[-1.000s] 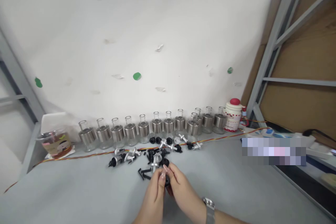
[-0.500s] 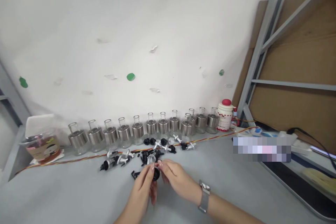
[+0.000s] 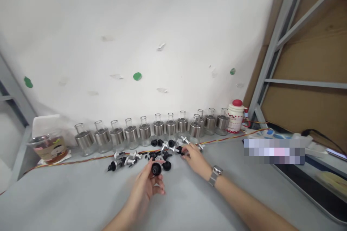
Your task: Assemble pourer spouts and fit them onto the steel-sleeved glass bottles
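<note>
Black round part [image 3: 156, 169]: over grey table [image 3: 189, 202], pinched in fingers of my left hand [image 3: 145, 182]; probably light, stiff, smooth; best gripped by rim. My right hand [image 3: 193, 157]: fingertips at small black piece [image 3: 179, 150]; pinch or mere touch, cannot tell. Loose silver-and-black parts [image 3: 132, 161] crowd reach. Behind: twisted wire [image 3: 222, 139], glass bottles [image 3: 117, 134], likely fragile.

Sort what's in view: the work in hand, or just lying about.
Likely work things:
black piece in the left hand
loose black pieces by the right hand
possibly the bottles

Likely lying about:
red-topped jar
clear tub
twisted wires
</note>
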A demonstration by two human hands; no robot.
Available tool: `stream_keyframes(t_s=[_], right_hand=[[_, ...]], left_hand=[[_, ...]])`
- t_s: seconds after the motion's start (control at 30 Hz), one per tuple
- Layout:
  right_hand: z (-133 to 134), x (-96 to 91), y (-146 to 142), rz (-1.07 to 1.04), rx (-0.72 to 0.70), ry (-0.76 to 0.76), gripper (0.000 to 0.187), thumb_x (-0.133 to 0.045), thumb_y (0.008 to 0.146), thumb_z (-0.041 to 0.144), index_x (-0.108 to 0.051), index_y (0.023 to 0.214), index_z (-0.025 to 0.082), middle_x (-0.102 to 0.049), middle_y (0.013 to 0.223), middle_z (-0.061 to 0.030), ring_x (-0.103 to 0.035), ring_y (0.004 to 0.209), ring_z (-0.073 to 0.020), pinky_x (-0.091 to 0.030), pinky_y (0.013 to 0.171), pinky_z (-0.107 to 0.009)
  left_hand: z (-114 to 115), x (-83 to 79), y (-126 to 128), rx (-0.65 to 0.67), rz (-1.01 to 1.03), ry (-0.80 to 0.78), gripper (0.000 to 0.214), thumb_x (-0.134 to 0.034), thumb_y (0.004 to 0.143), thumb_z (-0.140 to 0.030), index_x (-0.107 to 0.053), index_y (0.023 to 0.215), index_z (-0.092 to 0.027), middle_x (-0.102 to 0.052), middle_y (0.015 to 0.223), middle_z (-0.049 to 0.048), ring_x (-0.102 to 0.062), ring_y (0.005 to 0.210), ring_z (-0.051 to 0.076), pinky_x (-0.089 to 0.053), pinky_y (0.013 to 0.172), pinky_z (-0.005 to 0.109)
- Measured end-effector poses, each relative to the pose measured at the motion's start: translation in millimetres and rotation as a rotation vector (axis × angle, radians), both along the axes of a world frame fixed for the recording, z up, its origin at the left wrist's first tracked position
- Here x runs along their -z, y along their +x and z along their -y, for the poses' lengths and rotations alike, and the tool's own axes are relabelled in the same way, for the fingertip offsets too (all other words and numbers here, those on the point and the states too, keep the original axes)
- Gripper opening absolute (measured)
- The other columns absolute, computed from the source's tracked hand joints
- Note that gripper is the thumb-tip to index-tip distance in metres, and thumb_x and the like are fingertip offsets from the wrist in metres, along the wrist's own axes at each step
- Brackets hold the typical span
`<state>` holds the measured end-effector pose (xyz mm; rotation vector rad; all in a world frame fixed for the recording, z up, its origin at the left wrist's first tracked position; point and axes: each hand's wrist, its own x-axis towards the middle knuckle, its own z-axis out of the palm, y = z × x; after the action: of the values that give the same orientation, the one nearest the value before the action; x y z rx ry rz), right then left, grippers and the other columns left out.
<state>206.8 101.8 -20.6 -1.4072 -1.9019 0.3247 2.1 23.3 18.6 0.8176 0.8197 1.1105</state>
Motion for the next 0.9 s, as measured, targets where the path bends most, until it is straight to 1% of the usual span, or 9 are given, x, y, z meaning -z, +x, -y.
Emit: stream_keyframes(t_s=[0.1,0.23,0.4,0.5,0.6,0.7,0.8,0.87,0.9], right_hand=[[-3.2,3.1,-2.4,-0.001,0.016,-0.002,0.013,-0.054,0.066,0.010,-0.056,0.077,0.016,-0.053,0.079,-0.0036,-0.050,0.080,-0.0190,-0.039,0.075,-0.031],[-4.8,3.4,-4.1,0.001,0.024,0.002,0.010,-0.053,0.067,0.009,-0.054,0.073,0.016,-0.054,0.077,-0.0033,-0.050,0.078,-0.0192,-0.039,0.074,-0.032],[-1.3,0.8,-5.8,0.006,0.019,0.014,0.007,-0.053,0.068,0.010,-0.052,0.071,0.017,-0.053,0.076,-0.0036,-0.049,0.078,-0.0197,-0.038,0.074,-0.032],[-0.4,1.3,-6.0,0.009,0.000,0.022,0.007,-0.053,0.069,0.012,-0.052,0.072,0.018,-0.053,0.079,-0.0037,-0.048,0.080,-0.0196,-0.038,0.074,-0.032],[-1.0,3.3,-6.0,0.013,-0.020,0.022,0.007,-0.051,0.070,0.012,-0.051,0.074,0.018,-0.053,0.080,-0.0037,-0.048,0.080,-0.0193,-0.038,0.073,-0.031],[-1.2,4.1,-6.0,0.020,-0.037,0.023,0.006,-0.050,0.071,0.013,-0.050,0.075,0.017,-0.052,0.079,-0.0036,-0.048,0.080,-0.0189,-0.038,0.073,-0.031],[0.4,2.4,-6.4,0.033,-0.057,0.027,0.007,-0.049,0.071,0.012,-0.050,0.076,0.017,-0.052,0.078,-0.0029,-0.048,0.079,-0.0184,-0.038,0.072,-0.030],[2.2,0.5,-7.1,0.044,-0.071,0.034,0.009,-0.049,0.071,0.011,-0.049,0.077,0.018,-0.052,0.079,-0.0024,-0.047,0.080,-0.0182,-0.038,0.073,-0.029],[3.1,-0.4,-7.5,0.049,-0.076,0.038,0.010,-0.048,0.072,0.010,-0.049,0.077,0.018,-0.052,0.079,-0.0024,-0.047,0.080,-0.0182,-0.038,0.073,-0.030]], left_hand=[[3.0,-1.7,0.7,0.066,0.029,-0.036,0.042,-0.039,0.080,-0.048,-0.053,0.100,-0.014,-0.050,0.054,-0.0009,-0.047,0.043,0.011,-0.042,0.040,0.024],[6.7,-2.5,1.6,0.108,0.066,-0.063,0.043,-0.035,0.081,-0.050,-0.055,0.092,-0.014,-0.047,0.052,-0.0027,-0.042,0.038,0.009,-0.037,0.039,0.021],[7.2,-4.4,-1.1,0.100,0.118,-0.184,0.038,-0.041,0.078,-0.051,-0.055,0.079,-0.016,-0.030,0.046,-0.0083,-0.029,0.034,0.004,-0.026,0.037,0.018],[5.4,-3.7,-3.0,0.093,0.140,-0.200,0.038,-0.043,0.078,-0.051,-0.055,0.077,-0.015,-0.027,0.047,-0.0087,-0.026,0.036,0.003,-0.025,0.038,0.017],[4.7,-2.3,-3.4,0.116,0.140,-0.158,0.037,-0.041,0.079,-0.049,-0.054,0.081,-0.015,-0.032,0.049,-0.0076,-0.029,0.037,0.004,-0.028,0.040,0.018],[5.9,-1.9,-1.8,0.145,0.118,-0.076,0.026,-0.042,0.082,-0.039,-0.052,0.091,-0.018,-0.044,0.058,-0.0038,-0.042,0.045,0.007,-0.035,0.046,0.021],[7.8,-3.1,1.2,0.171,0.103,-0.013,0.015,-0.045,0.080,-0.030,-0.052,0.086,-0.018,-0.050,0.068,-0.0003,-0.051,0.055,0.011,-0.040,0.049,0.024],[8.7,-4.2,3.4,0.170,0.081,-0.005,0.012,-0.048,0.079,-0.028,-0.052,0.081,-0.017,-0.050,0.070,0.0001,-0.052,0.055,0.012,-0.040,0.047,0.023],[8.9,-4.5,4.3,0.159,0.066,-0.006,0.012,-0.050,0.078,-0.029,-0.052,0.082,-0.018,-0.050,0.069,0.0000,-0.052,0.054,0.012,-0.039,0.045,0.023]])
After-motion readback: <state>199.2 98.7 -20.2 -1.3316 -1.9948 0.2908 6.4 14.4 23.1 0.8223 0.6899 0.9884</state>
